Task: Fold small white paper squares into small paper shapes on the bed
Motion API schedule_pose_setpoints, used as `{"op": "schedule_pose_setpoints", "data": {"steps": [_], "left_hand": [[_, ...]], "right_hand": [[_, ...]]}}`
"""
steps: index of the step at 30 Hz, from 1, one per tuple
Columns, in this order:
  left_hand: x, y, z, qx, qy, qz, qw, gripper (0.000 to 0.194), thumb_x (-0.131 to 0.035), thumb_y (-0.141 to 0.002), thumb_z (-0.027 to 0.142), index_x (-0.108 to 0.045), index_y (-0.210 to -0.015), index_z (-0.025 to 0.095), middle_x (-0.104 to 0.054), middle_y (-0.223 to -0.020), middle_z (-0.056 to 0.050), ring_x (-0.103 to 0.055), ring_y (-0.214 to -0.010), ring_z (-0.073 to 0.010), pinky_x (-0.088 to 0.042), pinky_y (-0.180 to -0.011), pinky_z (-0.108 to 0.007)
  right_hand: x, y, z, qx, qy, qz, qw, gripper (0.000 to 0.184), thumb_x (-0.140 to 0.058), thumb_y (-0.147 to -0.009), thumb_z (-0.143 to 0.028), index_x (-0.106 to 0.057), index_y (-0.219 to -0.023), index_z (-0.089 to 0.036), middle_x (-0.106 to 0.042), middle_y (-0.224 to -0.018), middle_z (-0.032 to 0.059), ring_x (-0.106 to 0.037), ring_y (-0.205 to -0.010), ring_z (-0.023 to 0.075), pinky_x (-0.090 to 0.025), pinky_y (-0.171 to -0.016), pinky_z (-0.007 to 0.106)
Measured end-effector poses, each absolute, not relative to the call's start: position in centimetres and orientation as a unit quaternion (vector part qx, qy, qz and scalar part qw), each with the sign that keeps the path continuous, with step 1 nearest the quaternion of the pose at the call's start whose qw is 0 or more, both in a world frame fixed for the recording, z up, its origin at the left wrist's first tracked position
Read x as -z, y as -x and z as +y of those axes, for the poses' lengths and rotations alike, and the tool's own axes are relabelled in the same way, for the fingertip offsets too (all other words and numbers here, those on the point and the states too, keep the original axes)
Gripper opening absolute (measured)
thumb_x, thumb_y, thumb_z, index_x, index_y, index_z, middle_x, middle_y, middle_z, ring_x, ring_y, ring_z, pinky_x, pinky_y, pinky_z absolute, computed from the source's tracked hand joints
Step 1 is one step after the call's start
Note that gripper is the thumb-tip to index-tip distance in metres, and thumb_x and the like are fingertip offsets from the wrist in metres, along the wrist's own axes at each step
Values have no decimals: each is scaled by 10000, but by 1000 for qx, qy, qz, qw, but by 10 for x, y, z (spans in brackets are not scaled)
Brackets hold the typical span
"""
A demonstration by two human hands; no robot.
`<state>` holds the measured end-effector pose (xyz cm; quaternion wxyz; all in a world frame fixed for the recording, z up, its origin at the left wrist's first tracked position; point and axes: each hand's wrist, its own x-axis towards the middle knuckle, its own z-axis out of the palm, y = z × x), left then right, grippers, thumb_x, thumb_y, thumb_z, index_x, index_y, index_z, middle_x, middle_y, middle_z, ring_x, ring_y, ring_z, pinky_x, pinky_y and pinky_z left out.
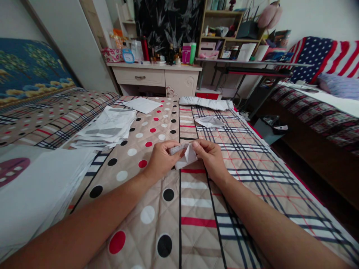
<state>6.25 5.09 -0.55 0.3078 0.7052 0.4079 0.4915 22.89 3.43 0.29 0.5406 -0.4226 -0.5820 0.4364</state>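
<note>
A small folded piece of white paper (pixel 187 157) is held between both hands, above the middle of the patterned bedspread (pixel 157 209). My left hand (pixel 162 157) pinches its left side, where a grey printed strip shows along the upper edge. At the right, the thumb and fingers of my right hand (pixel 209 155) close on the paper's top corner. A pointed fold stands up between the two hands. Some fingertips are hidden behind the paper. Beyond the right hand lies a folded paper piece (pixel 210 121) on the bedspread.
To the left are a stack of printed sheets (pixel 108 125) and a larger pile of white paper (pixel 47 198). A loose sheet (pixel 144 105) and a long folded paper strip (pixel 206 102) lie near the far edge. Behind stands a cluttered dresser (pixel 151 76).
</note>
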Motion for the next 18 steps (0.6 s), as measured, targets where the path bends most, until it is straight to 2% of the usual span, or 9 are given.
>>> {"op": "schedule_pose_setpoints", "data": {"steps": [2,5,10,18], "left_hand": [[6,-62,51,-489,-686,423,334,208,-716,-750,337,-696,-698,136,-657,-666,-19,-593,-648,-137,-452,-563,-217],[4,-61,53,-499,-668,416,363,238,-680,-789,377,-718,-742,147,-683,-726,-28,-600,-673,-138,-462,-587,-224],[0,-61,54,-541,-670,365,355,172,-667,-809,318,-741,-761,170,-708,-888,-59,-645,-853,-163,-499,-753,-261],[1,-62,53,-505,-725,338,325,167,-674,-807,305,-736,-724,173,-701,-883,-65,-641,-807,-154,-503,-726,-267]], "right_hand": [[-3,-228,34,-444,412,-582,543,253,-688,-773,-425,-713,-790,-174,-673,-731,22,-560,-639,136,-434,-595,248],[-1,-228,35,-437,410,-578,555,221,-718,-747,-396,-731,-824,-189,-700,-803,28,-588,-694,146,-458,-632,252],[-2,-226,35,-479,414,-553,541,245,-690,-767,-417,-723,-813,-180,-684,-728,19,-553,-605,124,-435,-557,237],[-1,-225,35,-456,436,-537,560,263,-720,-726,-413,-664,-689,-159,-596,-587,-12,-457,-489,86,-370,-458,211]]}}
